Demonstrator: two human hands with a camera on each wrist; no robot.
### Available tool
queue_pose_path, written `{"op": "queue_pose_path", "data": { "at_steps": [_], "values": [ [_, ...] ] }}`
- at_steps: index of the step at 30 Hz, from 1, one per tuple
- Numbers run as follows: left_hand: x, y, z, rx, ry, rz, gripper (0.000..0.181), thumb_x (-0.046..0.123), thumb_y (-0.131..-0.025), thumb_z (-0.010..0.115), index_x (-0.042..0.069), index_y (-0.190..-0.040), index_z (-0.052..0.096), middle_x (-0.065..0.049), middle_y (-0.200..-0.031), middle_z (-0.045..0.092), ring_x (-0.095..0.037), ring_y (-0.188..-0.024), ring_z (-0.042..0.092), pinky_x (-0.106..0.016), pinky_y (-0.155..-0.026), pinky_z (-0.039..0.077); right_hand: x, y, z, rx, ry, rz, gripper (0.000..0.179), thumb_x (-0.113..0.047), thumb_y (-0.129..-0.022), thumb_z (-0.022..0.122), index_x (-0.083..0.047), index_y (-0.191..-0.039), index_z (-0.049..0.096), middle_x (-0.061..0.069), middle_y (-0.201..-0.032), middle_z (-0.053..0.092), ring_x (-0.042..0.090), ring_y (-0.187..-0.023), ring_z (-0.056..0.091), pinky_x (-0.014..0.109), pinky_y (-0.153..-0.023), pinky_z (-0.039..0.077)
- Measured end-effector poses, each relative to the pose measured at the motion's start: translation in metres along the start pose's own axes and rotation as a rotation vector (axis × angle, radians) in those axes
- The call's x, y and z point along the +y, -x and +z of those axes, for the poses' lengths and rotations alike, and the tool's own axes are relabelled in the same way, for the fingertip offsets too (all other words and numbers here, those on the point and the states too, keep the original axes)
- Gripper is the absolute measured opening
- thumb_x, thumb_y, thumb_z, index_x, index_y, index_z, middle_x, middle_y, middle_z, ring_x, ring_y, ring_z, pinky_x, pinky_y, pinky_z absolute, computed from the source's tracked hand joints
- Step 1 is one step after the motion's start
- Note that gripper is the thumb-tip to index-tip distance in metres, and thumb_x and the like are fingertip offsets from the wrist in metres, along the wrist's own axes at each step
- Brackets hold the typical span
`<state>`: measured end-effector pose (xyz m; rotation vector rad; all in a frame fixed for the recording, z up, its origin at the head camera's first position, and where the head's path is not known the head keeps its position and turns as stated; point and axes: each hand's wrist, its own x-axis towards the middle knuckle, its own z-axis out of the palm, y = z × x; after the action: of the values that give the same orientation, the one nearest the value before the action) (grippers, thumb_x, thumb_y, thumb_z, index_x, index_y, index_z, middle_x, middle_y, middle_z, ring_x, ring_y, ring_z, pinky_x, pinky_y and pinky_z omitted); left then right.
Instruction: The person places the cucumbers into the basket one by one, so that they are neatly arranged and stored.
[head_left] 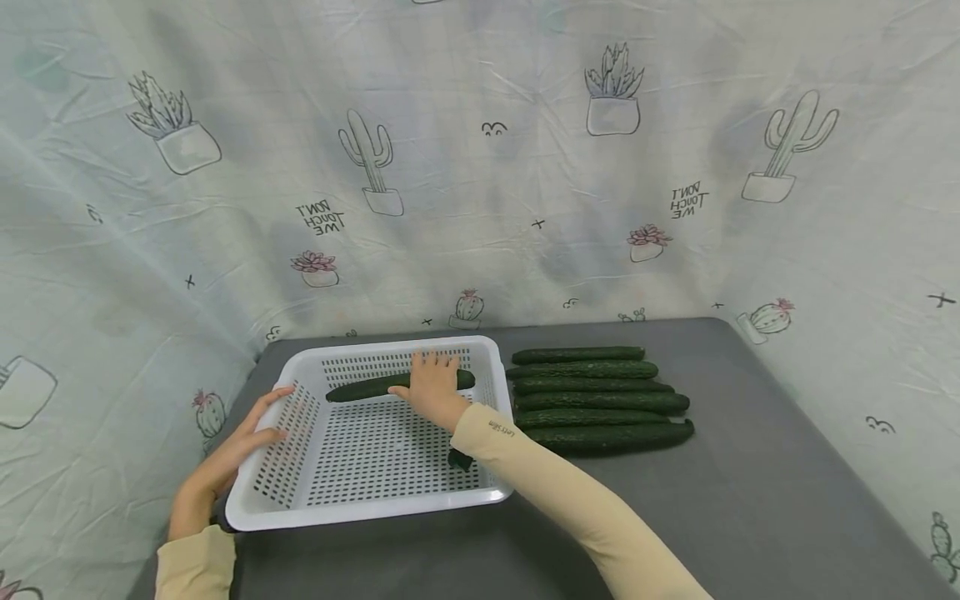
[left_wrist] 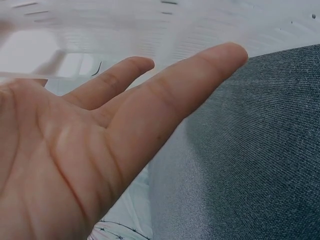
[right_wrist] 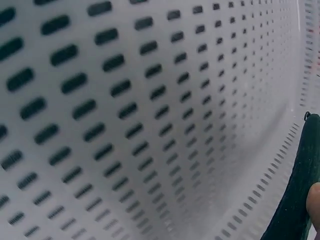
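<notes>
A white perforated plastic basket (head_left: 360, 510) stands on the dark grey table. Inside it, along the far wall, lies a long dark green cucumber (head_left: 367, 388). My right hand (head_left: 433, 390) reaches over the cucumber's right half and grips it, fingers across the top and thumb along the near side. In the right wrist view the thumb presses against the cucumber (right_wrist: 295, 200), whose tip points toward a basket corner. At the basket's left end my left hand (head_left: 238, 446) touches the rim, fingers extended. In the left wrist view its straight fingers (left_wrist: 165, 95) rest against the basket's outer side.
Several more cucumbers (head_left: 600, 402) lie side by side in a row on the table (head_left: 757, 483), right of the basket. A pale curtain (head_left: 487, 175) with cactus prints hangs behind the table and at both sides. A small dark object (head_left: 460, 459) shows below the right sleeve.
</notes>
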<state>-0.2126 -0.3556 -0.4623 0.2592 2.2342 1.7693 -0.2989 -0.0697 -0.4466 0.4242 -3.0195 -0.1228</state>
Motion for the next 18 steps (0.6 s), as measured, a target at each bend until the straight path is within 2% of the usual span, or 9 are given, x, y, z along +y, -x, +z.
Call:
{"op": "queue_pose_path", "data": {
  "at_steps": [7,13,18],
  "values": [
    [0.001,-0.001,0.000,0.006,-0.015,-0.001,0.065,0.012,-0.096,0.041,0.030,-0.147,0.003,-0.027,-0.142,0.005,-0.037,-0.101,0.053,-0.053,-0.066,0.050,0.000,0.002,0.007,-0.021,0.046,-0.019,0.072,-0.073,-0.083,0.030,-0.015,-0.122,0.048,0.011,-0.116,0.056,0.029,-0.111,0.052,0.047,-0.097,0.035],
    [0.002,-0.002,0.000,0.008,-0.014,0.001,0.065,0.012,-0.096,0.041,0.031,-0.146,0.004,-0.027,-0.142,0.006,-0.037,-0.100,0.053,-0.053,-0.066,0.050,0.000,0.003,0.013,-0.008,0.033,-0.038,0.067,-0.071,-0.084,0.031,-0.015,-0.116,0.049,0.011,-0.114,0.056,0.029,-0.110,0.052,0.046,-0.096,0.035],
    [0.000,-0.002,0.000,0.008,-0.027,0.001,0.065,0.012,-0.096,0.041,0.030,-0.147,0.003,-0.026,-0.143,0.004,-0.037,-0.102,0.052,-0.052,-0.066,0.050,0.000,0.005,0.019,-0.072,-0.010,-0.042,0.072,-0.070,-0.085,0.031,-0.015,-0.130,0.042,0.010,-0.121,0.053,0.028,-0.113,0.050,0.044,-0.097,0.034]
  ]
}}
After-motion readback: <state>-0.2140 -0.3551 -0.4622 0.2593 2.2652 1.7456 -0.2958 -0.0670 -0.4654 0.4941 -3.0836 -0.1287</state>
